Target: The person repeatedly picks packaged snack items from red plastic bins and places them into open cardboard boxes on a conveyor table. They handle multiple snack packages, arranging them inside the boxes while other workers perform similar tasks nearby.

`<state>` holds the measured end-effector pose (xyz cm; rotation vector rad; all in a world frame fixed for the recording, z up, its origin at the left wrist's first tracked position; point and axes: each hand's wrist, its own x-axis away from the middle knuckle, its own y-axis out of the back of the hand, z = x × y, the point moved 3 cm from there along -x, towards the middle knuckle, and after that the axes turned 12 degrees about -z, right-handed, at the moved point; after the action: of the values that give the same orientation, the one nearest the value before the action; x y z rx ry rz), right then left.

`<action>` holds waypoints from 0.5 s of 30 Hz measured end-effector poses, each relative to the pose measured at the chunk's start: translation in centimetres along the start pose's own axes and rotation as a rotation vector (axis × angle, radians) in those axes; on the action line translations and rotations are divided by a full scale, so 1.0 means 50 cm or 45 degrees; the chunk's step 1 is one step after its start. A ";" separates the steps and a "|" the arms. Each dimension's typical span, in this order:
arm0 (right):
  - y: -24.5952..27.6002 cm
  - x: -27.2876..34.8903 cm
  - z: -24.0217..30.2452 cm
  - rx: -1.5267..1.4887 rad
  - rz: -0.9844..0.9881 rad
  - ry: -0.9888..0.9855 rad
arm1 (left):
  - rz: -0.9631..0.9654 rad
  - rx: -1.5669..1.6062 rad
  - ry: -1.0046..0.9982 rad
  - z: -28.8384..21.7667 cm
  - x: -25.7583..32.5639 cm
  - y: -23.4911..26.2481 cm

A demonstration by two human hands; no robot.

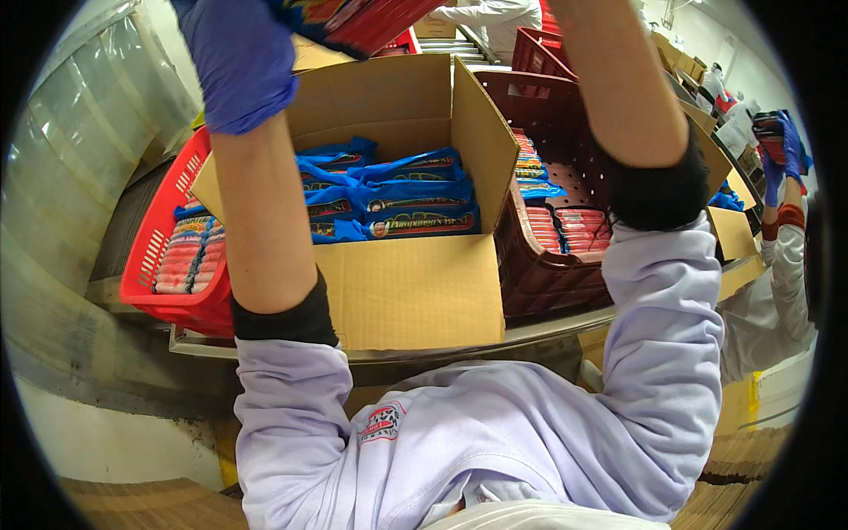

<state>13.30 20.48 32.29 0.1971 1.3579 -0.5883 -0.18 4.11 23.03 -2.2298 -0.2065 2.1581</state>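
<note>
Both my arms reach up past the open cardboard box [411, 291]. My left hand [243, 71], in a purple-blue glove, is at the top edge and grips a shiny red plastic pack [362, 25]. The upper edge of the view cuts off its fingers and part of the pack. My right hand is outside the view; only its bare forearm shows. Inside the box, blue plastic packs [424, 194] lie side by side in rows. My left forearm hides part of the box's left side.
A red basket [172, 296] with clear-fronted packs of reddish food stands left of the box. To the right is a dark maroon crate [548, 287] holding similar packs [583, 230]. All rest along a metal-edged counter [424, 351]. Co-workers [782, 238] stand at the right and far back.
</note>
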 end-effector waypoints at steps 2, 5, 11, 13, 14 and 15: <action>-0.008 0.043 -0.079 -0.468 -0.093 -0.487 | 0.128 -0.018 0.190 0.039 0.029 -0.012; 0.020 0.153 -0.117 -0.276 -0.104 -0.696 | 0.130 0.867 0.825 0.216 0.136 -0.104; 0.140 0.235 -0.142 0.526 0.346 -1.060 | 0.878 0.924 1.177 0.180 0.313 -0.230; 0.151 0.224 -0.108 1.052 0.399 -0.803 | 1.123 0.672 1.241 0.149 0.295 -0.239; 0.137 0.227 -0.094 1.290 0.529 -0.589 | 0.900 0.854 1.227 0.157 0.305 -0.230; 0.121 0.239 -0.068 1.530 0.647 -0.358 | 0.905 0.796 1.138 0.179 0.321 -0.237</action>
<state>14.53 23.76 18.93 1.3296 0.4938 -0.8862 -9.52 17.09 8.12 -2.7198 1.2187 0.8639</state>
